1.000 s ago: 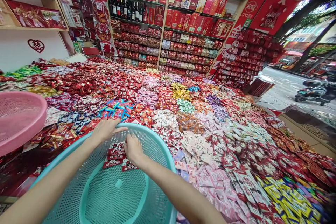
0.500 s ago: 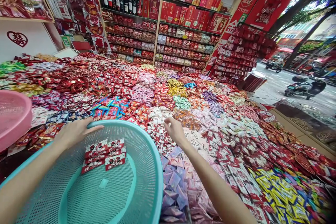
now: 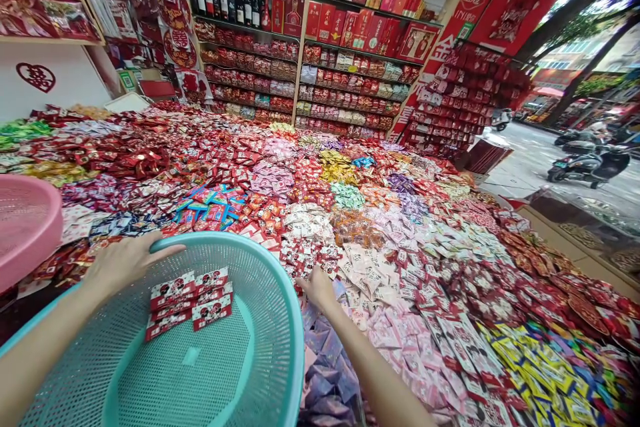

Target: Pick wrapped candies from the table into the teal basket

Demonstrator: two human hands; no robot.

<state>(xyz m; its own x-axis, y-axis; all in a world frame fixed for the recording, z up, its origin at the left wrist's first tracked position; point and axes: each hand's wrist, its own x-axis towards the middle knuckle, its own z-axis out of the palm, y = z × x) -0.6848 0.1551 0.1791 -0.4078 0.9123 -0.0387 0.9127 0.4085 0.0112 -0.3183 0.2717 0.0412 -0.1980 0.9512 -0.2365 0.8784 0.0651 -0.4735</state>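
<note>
A sweet-covered counter (image 3: 400, 213) is seen; one teal basket (image 3: 270, 320), rim clasped by the left hand (image 3: 123, 260), holds several red packets (image 3: 187, 300) just right of that grip; the right hand (image 3: 316, 287), fingers together, touches sweets beside the rim

Packets (image 3: 190, 299) in basket (image 3: 280, 293); candy spread (image 3: 400, 240) right; shelves (image 3: 350, 47) behind

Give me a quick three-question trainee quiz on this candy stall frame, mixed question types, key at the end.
1. True or false: the left hand rests on the rim of the teal basket.
2. Where is the right hand? A) inside the teal basket B) on the candy pile just right of the basket C) on the pink basket
3. Fill in: the packets lying in the teal basket are red and ____.

Key:
1. True.
2. B, the fingers are down among the red-and-white wrapped candies.
3. White.
</note>
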